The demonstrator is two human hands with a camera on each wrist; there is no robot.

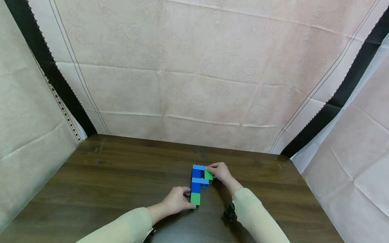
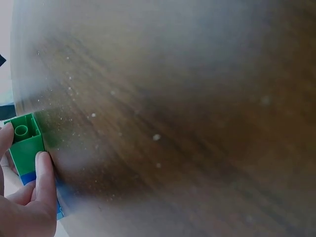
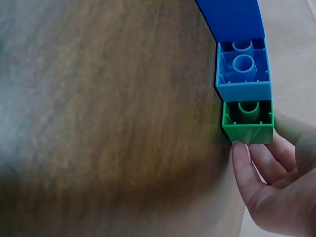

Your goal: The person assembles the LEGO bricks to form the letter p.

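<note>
An assembly of toy building bricks lies on the table, with dark blue bricks (image 1: 196,186) along its left side and lighter blue bricks (image 1: 200,181) branching to the right. My left hand (image 1: 177,201) grips the green end brick (image 1: 195,198) nearest me, thumb and fingers on its sides. In the left wrist view, the hollow underside of that green brick (image 2: 25,129) faces the camera. At the far right, my right hand (image 1: 221,172) pinches another green brick (image 1: 208,176). The right wrist view shows this green brick (image 3: 249,129) against a light blue brick (image 3: 244,91), fingertips on its end.
Brown wood-grain table (image 1: 121,175) surrounds the bricks. Pale patterned cloth (image 1: 182,67) rises behind the table's far edge, with more cloth at both sides. Black bands (image 1: 340,91) run down the cloth corners. A dark wrist device (image 1: 230,212) sits at the right sleeve.
</note>
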